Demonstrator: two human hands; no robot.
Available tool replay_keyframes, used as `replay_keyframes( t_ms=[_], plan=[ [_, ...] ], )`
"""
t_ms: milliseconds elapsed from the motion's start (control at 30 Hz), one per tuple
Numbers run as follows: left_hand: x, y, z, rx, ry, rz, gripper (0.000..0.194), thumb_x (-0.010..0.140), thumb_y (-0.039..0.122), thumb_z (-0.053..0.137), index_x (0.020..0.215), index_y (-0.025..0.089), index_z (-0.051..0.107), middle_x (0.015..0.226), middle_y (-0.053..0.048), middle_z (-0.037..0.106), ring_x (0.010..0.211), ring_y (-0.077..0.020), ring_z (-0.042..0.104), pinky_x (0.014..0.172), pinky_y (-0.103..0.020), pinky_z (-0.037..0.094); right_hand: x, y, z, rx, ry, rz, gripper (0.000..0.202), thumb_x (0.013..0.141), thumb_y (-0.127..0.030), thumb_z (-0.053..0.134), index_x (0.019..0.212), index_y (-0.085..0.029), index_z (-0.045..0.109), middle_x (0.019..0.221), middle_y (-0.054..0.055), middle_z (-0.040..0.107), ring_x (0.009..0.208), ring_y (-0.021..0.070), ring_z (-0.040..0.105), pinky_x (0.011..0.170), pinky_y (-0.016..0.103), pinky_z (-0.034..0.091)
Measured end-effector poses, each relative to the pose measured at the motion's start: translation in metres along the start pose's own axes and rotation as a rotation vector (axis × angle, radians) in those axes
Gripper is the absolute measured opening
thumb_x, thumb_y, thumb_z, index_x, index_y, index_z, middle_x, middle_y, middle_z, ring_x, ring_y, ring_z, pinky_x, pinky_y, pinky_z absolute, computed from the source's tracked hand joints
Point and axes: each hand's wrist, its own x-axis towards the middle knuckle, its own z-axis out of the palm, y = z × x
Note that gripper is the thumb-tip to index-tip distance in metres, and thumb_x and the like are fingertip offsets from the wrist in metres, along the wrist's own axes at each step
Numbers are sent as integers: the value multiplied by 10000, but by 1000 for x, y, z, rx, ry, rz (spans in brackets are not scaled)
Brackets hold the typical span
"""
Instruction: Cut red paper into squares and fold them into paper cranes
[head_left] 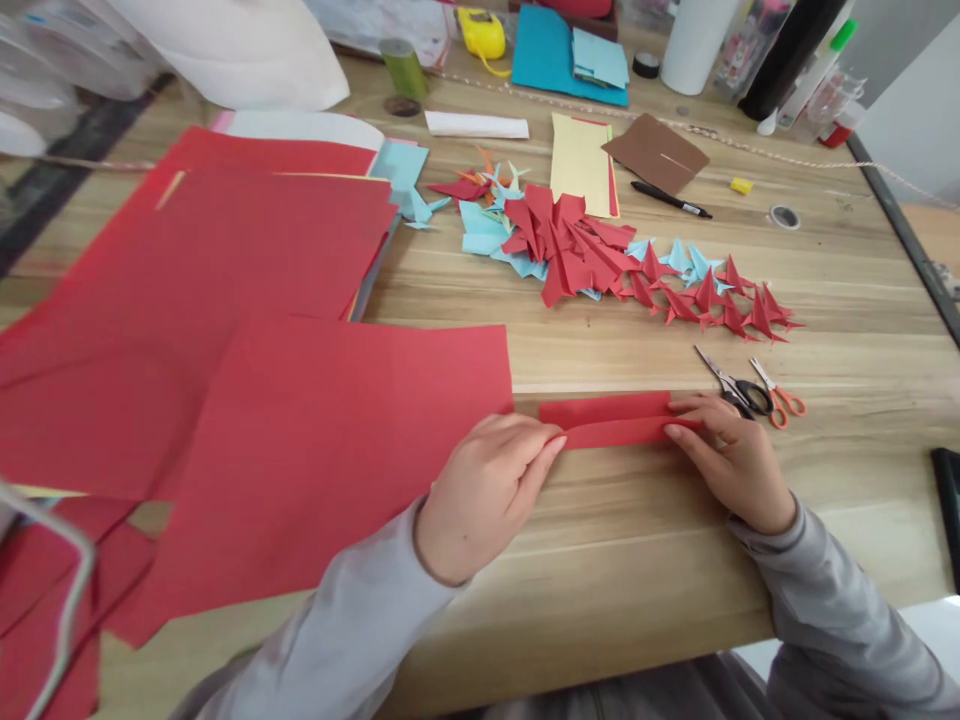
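Note:
A narrow strip of red paper [615, 432] lies on the wooden table before me, its near edge folded up along its length. My left hand [499, 480] pinches the strip's left end between thumb and fingers. At the right end, my right hand [720, 450] grips the same folded edge, thumb below and fingers above. Just past the right fingers lie black-handled scissors [739, 385] and a smaller orange-handled pair [778, 395]. A large red sheet [352, 440] reaches from the left to beside my left hand.
Red folded paper pieces [570, 245] and small red and blue paper figures [705, 290] lie beyond the strip. A stack of red sheets [247, 240] covers the left. Farther back are a black pen [671, 199], brown paper [655, 153] and a yellow tape measure [481, 35].

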Motion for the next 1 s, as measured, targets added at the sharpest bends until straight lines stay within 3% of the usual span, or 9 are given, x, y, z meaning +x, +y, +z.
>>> replay_keyframes(
  t_ms=[133,233,333,400,500,633,767,1000],
  plan=[
    [-4,5,10,76,87,-57,197,929,206,474,824,157,634,669,-45,651,609,-176,600,594,-314,488,-1,0,10,-66,124,74,207,867,-377,627,732,-222,647,734,36,690,701,202,634,694,362,486],
    [-4,6,14,122,141,-102,155,914,198,507,997,131,619,687,-44,654,622,-182,610,604,-315,502,1,-2,15,-152,166,93,322,843,-403,653,601,-221,544,579,-1,588,574,176,542,629,346,442],
    [-5,12,14,234,220,-116,296,876,160,559,1167,107,563,851,-103,698,757,-223,653,701,-360,526,2,-4,17,-194,175,94,341,839,-384,662,587,-221,502,568,-6,563,579,173,528,624,338,419],
    [-8,22,14,350,249,-14,365,832,116,597,1194,82,559,1023,-171,695,919,-279,655,792,-410,519,1,-5,17,-198,163,92,311,845,-364,659,609,-219,517,597,-2,579,597,171,535,635,337,414],
    [-16,41,21,388,130,215,363,827,141,604,1174,37,590,1135,-185,683,1061,-309,629,909,-423,494,0,-5,16,-185,152,93,271,843,-351,665,639,-217,547,646,8,615,627,172,551,661,341,415],
    [-25,55,39,483,-53,105,540,911,392,509,1273,-8,525,1355,-212,548,1299,-337,474,1062,-448,397,0,-5,15,-168,117,106,209,842,-339,666,694,-211,592,695,8,638,666,170,564,723,350,421],
    [-29,54,47,516,-196,24,657,920,482,452,1317,-41,465,1425,-251,452,1362,-354,388,1098,-467,361,-1,-4,14,-157,125,103,208,828,-338,680,694,-206,591,711,12,640,684,173,575,738,351,428],
    [-30,54,48,491,-246,-28,716,899,522,471,1346,-36,434,1460,-265,386,1388,-373,326,1117,-485,338,-3,0,14,-186,138,74,217,825,-338,682,685,-207,581,716,16,649,681,177,581,727,347,427]
  ],
)
